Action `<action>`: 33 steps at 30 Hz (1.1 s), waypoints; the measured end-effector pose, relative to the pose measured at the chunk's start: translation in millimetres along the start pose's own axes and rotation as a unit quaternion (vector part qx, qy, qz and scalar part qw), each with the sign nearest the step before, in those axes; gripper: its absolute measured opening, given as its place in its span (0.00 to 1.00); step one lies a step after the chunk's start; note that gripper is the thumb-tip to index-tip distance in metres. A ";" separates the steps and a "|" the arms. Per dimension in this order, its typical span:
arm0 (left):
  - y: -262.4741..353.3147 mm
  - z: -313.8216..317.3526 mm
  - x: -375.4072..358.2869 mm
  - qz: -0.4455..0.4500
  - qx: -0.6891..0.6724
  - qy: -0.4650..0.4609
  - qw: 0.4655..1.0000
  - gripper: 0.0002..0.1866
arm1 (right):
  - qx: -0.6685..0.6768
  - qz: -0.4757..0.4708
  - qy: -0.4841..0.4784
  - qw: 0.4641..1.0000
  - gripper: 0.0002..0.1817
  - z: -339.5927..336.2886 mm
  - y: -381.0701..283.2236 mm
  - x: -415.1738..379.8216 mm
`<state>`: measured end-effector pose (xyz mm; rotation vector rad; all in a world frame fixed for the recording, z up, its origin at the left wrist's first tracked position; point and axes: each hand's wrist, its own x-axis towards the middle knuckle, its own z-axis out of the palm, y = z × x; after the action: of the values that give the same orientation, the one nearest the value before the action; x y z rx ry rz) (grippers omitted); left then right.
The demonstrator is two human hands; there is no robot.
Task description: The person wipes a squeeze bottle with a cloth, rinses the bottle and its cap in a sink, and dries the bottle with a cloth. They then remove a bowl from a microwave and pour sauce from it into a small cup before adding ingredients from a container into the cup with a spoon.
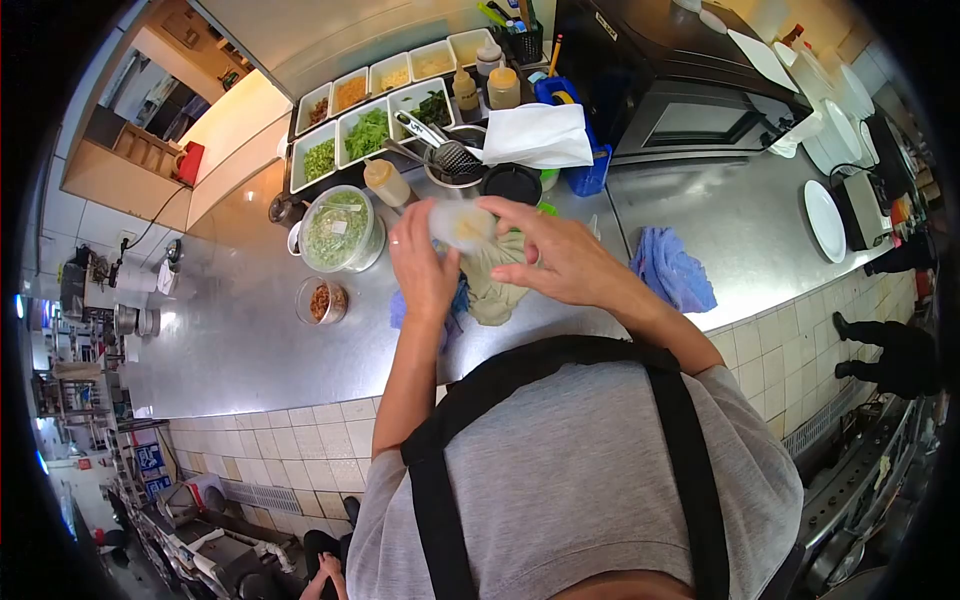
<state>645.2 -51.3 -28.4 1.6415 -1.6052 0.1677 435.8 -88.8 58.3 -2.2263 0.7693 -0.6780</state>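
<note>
A small translucent plastic tub with yellowish bits showing through is raised over the counter, a little blurred. My left hand is closed round its left side. On the other side my right hand has its fingers spread, the index fingertip right at the tub's upper edge and the thumb apart below. Under the hands lie a crumpled olive-green cloth and part of a blue cloth. Left of them sits a round tub of chopped greens, with a small clear tub of brown bits in front.
Trays of greens and toppings line the back. Squeeze bottles, a pot with utensils and white paper towels stand ahead. A blue cloth lies right, before a black oven. Other people stand at the frame's edges.
</note>
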 end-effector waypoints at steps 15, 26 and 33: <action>-67.6 39.3 0.3 -0.207 -0.058 0.006 0.977 0.28 | -0.337 0.238 0.047 0.910 0.20 -46.9 120.1 -132.6; -63.3 28.0 -3.7 -0.242 -0.105 -0.035 0.964 0.40 | -0.416 0.368 0.211 0.804 0.20 -73.7 234.3 -204.4; -40.5 2.8 -41.7 -0.167 -0.086 0.022 0.982 0.36 | -0.418 0.424 0.270 0.757 0.20 -128.1 279.6 -243.1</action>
<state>672.3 -26.6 -73.6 1.7294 -1.2525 -0.1051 93.6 -144.5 -124.6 -1.9519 2.5870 -0.5283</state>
